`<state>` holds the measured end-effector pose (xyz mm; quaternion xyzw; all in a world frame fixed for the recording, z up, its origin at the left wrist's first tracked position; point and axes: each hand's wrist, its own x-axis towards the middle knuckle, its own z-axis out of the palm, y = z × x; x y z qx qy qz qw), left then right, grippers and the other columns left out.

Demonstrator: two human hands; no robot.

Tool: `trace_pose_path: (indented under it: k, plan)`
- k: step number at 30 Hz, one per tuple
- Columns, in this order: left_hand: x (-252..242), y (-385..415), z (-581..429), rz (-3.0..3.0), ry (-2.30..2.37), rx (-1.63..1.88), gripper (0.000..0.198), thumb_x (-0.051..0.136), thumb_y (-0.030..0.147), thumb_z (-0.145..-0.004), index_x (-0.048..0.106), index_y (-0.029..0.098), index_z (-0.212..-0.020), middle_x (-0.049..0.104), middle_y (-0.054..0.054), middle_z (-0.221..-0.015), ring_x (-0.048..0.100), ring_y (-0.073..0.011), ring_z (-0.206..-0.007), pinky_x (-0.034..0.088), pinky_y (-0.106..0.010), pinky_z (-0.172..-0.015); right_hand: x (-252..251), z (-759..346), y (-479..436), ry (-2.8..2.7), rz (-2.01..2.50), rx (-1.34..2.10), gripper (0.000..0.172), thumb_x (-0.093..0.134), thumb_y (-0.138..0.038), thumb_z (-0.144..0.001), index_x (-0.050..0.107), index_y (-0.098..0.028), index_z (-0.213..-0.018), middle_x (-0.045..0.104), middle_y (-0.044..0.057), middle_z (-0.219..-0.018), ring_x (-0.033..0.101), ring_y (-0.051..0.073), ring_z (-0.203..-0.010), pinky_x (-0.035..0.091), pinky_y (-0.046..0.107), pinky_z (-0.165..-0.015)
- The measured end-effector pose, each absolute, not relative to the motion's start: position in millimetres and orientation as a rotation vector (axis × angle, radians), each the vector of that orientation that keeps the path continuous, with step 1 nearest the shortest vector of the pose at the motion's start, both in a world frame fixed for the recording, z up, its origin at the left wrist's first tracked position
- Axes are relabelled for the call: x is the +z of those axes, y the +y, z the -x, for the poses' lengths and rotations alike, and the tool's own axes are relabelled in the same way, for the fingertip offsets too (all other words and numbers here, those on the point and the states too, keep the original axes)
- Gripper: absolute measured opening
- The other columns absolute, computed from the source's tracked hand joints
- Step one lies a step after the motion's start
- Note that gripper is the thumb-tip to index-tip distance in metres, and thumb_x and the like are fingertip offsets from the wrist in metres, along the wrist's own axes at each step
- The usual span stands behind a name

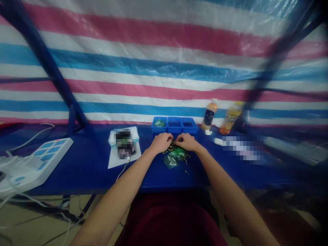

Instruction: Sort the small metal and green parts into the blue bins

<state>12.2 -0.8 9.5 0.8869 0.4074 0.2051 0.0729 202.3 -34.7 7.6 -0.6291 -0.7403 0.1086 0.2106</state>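
Note:
My left hand [161, 142] and my right hand [187, 141] meet over a small pile on the blue table, fingers curled in a pinch. Whatever sits between the fingertips is too small to make out. Under and between them lie dark and brass-coloured small metal parts [169, 147]. Green material [178, 152], perhaps in clear plastic, spreads below my right hand. Nearer to me is a clear plastic bag [171, 162] with several white pieces in it. One small screw-like metal part [187, 172] lies apart at the front.
Three blue bins [174, 125] stand in a row behind my hands, the left one holding green material. Two drink bottles [209, 114] are at back right, beside crumpled white tissue [208, 132]. White paper [112, 159] with blurred items and a cable lies left. A power strip [55, 150] sits far left.

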Motion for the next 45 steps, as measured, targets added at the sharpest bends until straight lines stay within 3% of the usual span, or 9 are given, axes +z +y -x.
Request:
trace_pose_path:
  k: [5,12,20,25,28,31,35,39,45]
  plan:
    - [10,-1,-12,-2.657,1.235,0.602,0.024,0.049,0.024,-0.089,0.07,0.025,-0.101,0.073,-0.004,-0.104,0.066,-0.0218,-0.095,0.049,-0.029,-0.081,7,-199,-32,-2.029,1.677,0.261,0.023,0.063,-0.041,-0.084,0.073,-0.028,-0.099,0.072,0.002,-0.095,0.061,0.024,-0.095,0.038,0.034,-0.08]
    - [9,-1,-11,-2.655,1.211,0.628,0.023,0.051,0.024,-0.087,0.069,0.026,-0.101,0.073,-0.004,-0.1,0.066,-0.022,-0.091,0.049,-0.029,-0.078,9,-200,-32,-1.889,1.641,0.289,0.017,0.059,-0.036,-0.084,0.071,-0.025,-0.089,0.072,0.002,-0.089,0.061,0.022,-0.088,0.037,0.034,-0.08]
    - [13,-2,-12,-2.624,1.255,0.636,0.022,0.053,0.029,-0.088,0.07,0.024,-0.101,0.073,-0.005,-0.099,0.066,-0.0227,-0.091,0.049,-0.03,-0.079,9,-206,-20,-1.253,1.227,1.042,0.029,0.057,-0.042,-0.078,0.043,-0.022,-0.062,0.046,-0.003,-0.056,0.04,0.012,-0.052,0.033,0.027,-0.054]
    - [11,-1,-12,-2.599,1.232,0.643,0.02,0.055,0.031,-0.088,0.07,0.025,-0.099,0.073,-0.003,-0.098,0.067,-0.0213,-0.09,0.049,-0.028,-0.075,15,-217,-18,-0.873,1.122,1.32,0.025,0.059,-0.032,-0.076,0.039,-0.022,-0.066,0.036,-0.007,-0.052,0.03,0.008,-0.043,0.022,0.024,-0.043]
    - [10,-2,-12,-2.583,1.217,0.648,0.02,0.055,0.032,-0.088,0.07,0.024,-0.099,0.074,-0.003,-0.099,0.067,-0.0205,-0.09,0.049,-0.028,-0.074,18,-224,-18,-0.71,1.155,1.246,0.021,0.059,-0.037,-0.08,0.046,-0.021,-0.078,0.046,-0.006,-0.057,0.034,0.007,-0.041,0.021,0.023,-0.041]
    - [11,-3,-12,-2.573,1.218,0.646,0.02,0.055,0.031,-0.088,0.07,0.025,-0.099,0.074,-0.002,-0.1,0.067,-0.0201,-0.091,0.049,-0.028,-0.075,18,-228,-19,-0.719,1.219,1.172,0.035,0.058,-0.053,-0.083,0.052,-0.022,-0.098,0.057,-0.003,-0.068,0.038,0.007,-0.042,0.021,0.022,-0.04]
    - [11,-4,-12,-2.593,1.212,0.646,0.02,0.055,0.031,-0.088,0.069,0.025,-0.1,0.074,-0.001,-0.099,0.067,-0.0205,-0.09,0.049,-0.029,-0.075,16,-229,-20,-1.055,1.409,0.892,0.043,0.06,-0.06,-0.081,0.061,-0.019,-0.094,0.058,0.0,-0.067,0.039,0.008,-0.044,0.025,0.023,-0.043]
    - [10,-3,-12,-2.605,1.228,0.629,0.021,0.055,0.029,-0.087,0.069,0.025,-0.101,0.074,-0.002,-0.098,0.067,-0.0208,-0.092,0.049,-0.029,-0.076,10,-223,-25,-1.756,1.499,0.513,0.032,0.067,-0.051,-0.078,0.072,-0.02,-0.083,0.065,0.003,-0.077,0.056,0.016,-0.07,0.042,0.028,-0.067]
    - [9,-2,-11,-2.619,1.206,0.632,0.019,0.056,0.028,-0.086,0.069,0.026,-0.1,0.074,-0.001,-0.099,0.067,-0.021,-0.092,0.048,-0.029,-0.076,1,-208,-30,-2.191,1.488,0.33,0.023,0.069,-0.043,-0.078,0.077,-0.025,-0.091,0.069,0.004,-0.088,0.06,0.02,-0.089,0.042,0.035,-0.087]
